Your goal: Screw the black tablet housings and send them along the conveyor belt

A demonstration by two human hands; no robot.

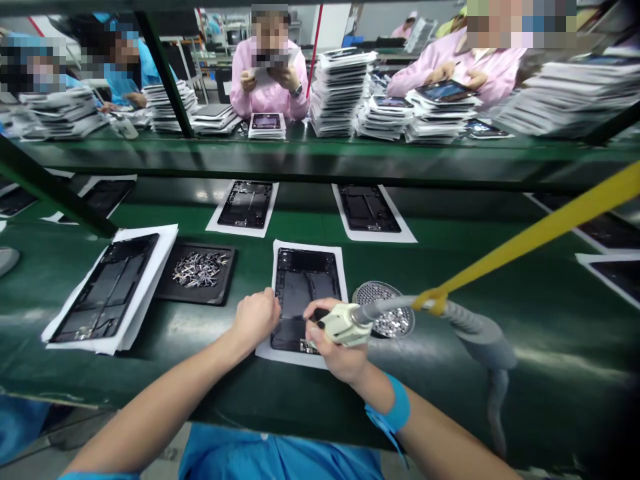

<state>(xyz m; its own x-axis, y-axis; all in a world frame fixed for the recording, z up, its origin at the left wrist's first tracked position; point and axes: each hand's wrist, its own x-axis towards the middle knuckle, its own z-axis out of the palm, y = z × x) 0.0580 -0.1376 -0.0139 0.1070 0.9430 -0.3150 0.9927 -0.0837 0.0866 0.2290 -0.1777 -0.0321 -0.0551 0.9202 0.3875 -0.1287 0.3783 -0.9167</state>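
- Our left hand curls at the left edge of the black panel, on white paper; we cannot tell whether it holds anything.
- Counter separates paper and tray.
- Our right hand, gripping the pale tool, hides the panel's lower right.
- The cable partly covers the dish.

Glossy green worktop, pale light streaks across; slanted dark green post; raised green bench behind. Farther back: white panel, grey wall. Greyish floor, lower left.
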